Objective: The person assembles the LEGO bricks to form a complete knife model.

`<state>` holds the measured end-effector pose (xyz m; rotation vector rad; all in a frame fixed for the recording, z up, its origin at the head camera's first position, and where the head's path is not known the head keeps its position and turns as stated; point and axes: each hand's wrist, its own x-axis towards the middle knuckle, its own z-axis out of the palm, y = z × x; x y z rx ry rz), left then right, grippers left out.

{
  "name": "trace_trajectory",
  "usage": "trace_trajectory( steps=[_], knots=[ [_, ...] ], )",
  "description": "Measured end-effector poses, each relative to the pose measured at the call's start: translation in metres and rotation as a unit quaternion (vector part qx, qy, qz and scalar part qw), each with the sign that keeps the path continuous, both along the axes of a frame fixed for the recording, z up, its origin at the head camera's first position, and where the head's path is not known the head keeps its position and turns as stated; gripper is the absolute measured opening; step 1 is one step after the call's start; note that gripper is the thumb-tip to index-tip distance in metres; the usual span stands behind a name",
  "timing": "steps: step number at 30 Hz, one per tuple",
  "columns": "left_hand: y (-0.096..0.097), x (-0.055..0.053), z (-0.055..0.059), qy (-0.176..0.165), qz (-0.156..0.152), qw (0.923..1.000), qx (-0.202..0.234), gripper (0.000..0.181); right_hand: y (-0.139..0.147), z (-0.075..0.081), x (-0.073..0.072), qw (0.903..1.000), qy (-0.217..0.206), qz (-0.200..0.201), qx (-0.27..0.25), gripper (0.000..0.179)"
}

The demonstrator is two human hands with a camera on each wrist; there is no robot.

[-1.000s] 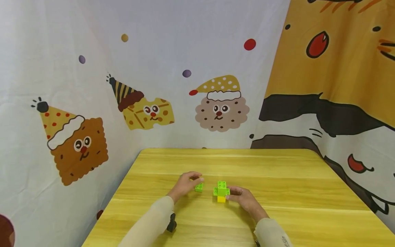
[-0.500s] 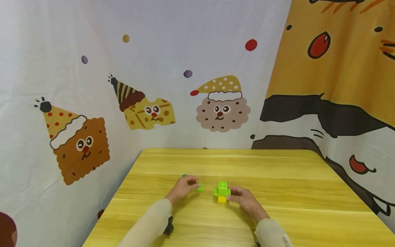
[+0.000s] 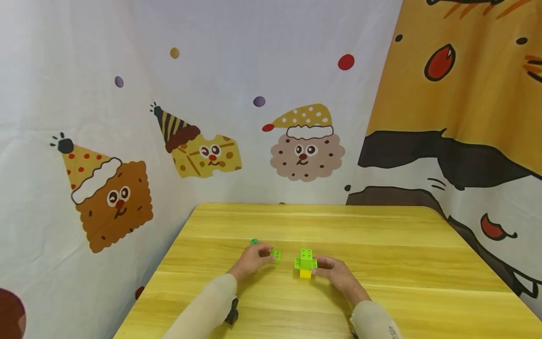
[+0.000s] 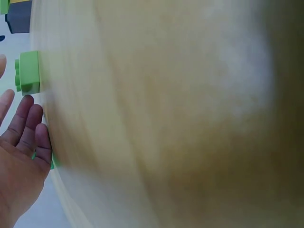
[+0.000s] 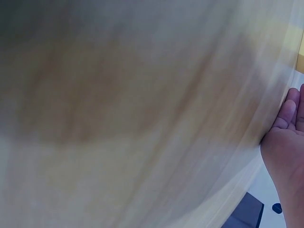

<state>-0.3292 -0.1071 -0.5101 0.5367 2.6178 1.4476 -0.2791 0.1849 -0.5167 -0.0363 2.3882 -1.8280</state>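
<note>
A lime green toy building brick [image 3: 276,255] lies on the table just right of my left hand [image 3: 251,261]. The thumb and fingers of that hand are slightly bent and spread beside it. In the left wrist view the fingertips [image 4: 27,99] sit close to the brick [image 4: 29,72], with no grip round it. My right hand [image 3: 338,274] holds the right side of an upright stack of lime green bricks [image 3: 306,261] on a yellow brick [image 3: 305,273]. Its thumb is in front and its fingers go behind, partly hidden. The right wrist view catches only the hand's edge [image 5: 289,137].
A darker green piece [image 3: 254,241] lies behind my left hand, partly covered. Everything rests on a wood-grain table [image 3: 381,235]. A printed cloth [image 3: 233,61] with cartoon figures hangs behind and beside the table.
My left hand has drawn back left and lower from over the lime brick, uncovering the darker green piece, then edged right again. My right hand and the stack stay in place.
</note>
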Motion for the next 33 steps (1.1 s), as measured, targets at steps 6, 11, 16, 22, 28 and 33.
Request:
trace_trajectory(
  steps=[6, 11, 16, 22, 28, 33],
  knots=[
    [0.002, 0.0021, -0.0014, 0.002, 0.007, 1.0, -0.005, 0.043, -0.0001, 0.0006, 0.0017, 1.0, -0.005, 0.003, -0.001, 0.051],
    [0.0028, 0.0027, -0.0021, 0.003, 0.005, 1.0, -0.006, 0.039, 0.0004, 0.0005, 0.0014, 1.0, -0.005, 0.004, -0.005, 0.053],
    [0.0029, 0.0007, -0.0021, -0.014, 0.003, 0.9999, -0.009, 0.042, -0.0001, 0.002, 0.0017, 1.0, -0.004, 0.004, -0.005, 0.052],
    [0.0043, -0.0006, -0.0027, -0.011, -0.01, 0.9998, -0.016, 0.046, -0.0007, 0.0023, 0.0029, 1.0, -0.006, 0.0, -0.006, 0.051],
    [0.0051, 0.0009, -0.0007, -0.011, -0.015, 0.9997, -0.013, 0.043, -0.0008, 0.0017, 0.0018, 1.0, 0.0, 0.001, -0.006, 0.051],
    [0.0052, 0.0023, 0.0002, -0.009, -0.016, 0.9997, -0.015, 0.037, -0.0007, 0.002, 0.0032, 1.0, -0.002, 0.002, -0.005, 0.051]
  ],
)
